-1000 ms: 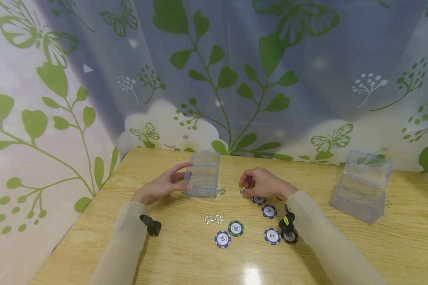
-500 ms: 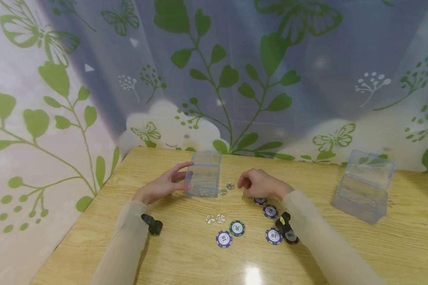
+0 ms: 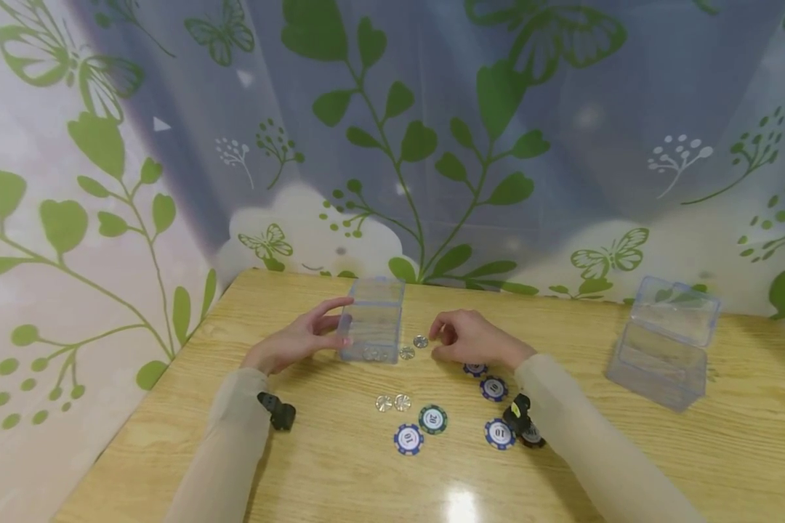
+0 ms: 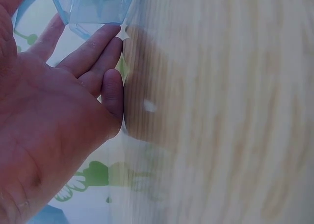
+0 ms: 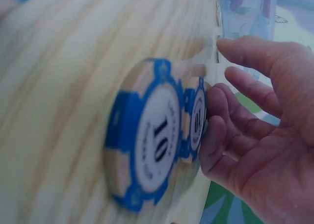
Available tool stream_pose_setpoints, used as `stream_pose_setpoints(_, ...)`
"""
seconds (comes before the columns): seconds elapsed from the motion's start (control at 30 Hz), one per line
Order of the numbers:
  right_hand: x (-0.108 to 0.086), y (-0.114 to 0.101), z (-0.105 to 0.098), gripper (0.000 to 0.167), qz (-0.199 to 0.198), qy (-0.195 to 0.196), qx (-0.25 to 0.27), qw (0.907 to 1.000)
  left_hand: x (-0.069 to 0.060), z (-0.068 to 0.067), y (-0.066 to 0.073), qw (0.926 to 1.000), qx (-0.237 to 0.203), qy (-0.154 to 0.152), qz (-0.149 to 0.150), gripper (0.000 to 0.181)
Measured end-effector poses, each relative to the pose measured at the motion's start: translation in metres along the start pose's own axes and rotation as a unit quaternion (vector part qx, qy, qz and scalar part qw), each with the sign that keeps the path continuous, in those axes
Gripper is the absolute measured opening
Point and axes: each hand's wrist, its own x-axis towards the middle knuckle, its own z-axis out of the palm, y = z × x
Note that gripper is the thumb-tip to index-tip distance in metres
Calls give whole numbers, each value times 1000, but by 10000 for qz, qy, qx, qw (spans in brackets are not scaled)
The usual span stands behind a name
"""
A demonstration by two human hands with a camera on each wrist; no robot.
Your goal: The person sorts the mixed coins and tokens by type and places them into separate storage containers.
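Note:
My left hand [image 3: 297, 338] rests against the left side of a clear plastic box [image 3: 369, 323] with its lid raised; its fingers reach out fairly straight in the left wrist view. Several shiny coins [image 3: 375, 354] lie inside that box. Just right of it, two coins lie on the table, a nearer coin [image 3: 407, 353] and a farther coin [image 3: 421, 341]. Beside the farther one is my right hand [image 3: 474, 338], fingers loosely bent, nothing held. In the right wrist view its fingertips are near a coin [image 5: 218, 50] and a blue poker chip [image 5: 196, 118].
Two more coins [image 3: 393, 402] lie nearer me. A green 20 chip [image 3: 433, 419] and a blue 10 chip [image 3: 408, 439] are close by. Several chips [image 3: 493, 388] sit under and near the right wrist. A second clear box [image 3: 657, 363], lid up, stands far right.
The right hand held a coin a second ago; that coin now lies on the table beside the left box. The right hand has shifted slightly left, and the left hand has stayed put.

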Motion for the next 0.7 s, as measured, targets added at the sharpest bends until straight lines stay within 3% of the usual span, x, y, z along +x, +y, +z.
stream_pose_setpoints(0.17,9,-2,3,33,-235,121,-233,9994,0,0,1,10000,-49,17,-31,83)
stream_pose_setpoints(0.37,16,-6,5,20,-296,142,-350,9988,0,0,3,10000,-72,-6,-65,84)
stream_pose_setpoints(0.53,16,-12,4,8,-86,-112,-332,9993,-2,1,5,10000,-62,-23,-50,85)
stream_pose_setpoints(0.7,15,-17,3,12,19,-408,-275,9988,-2,0,5,10000,-32,-41,-38,85)
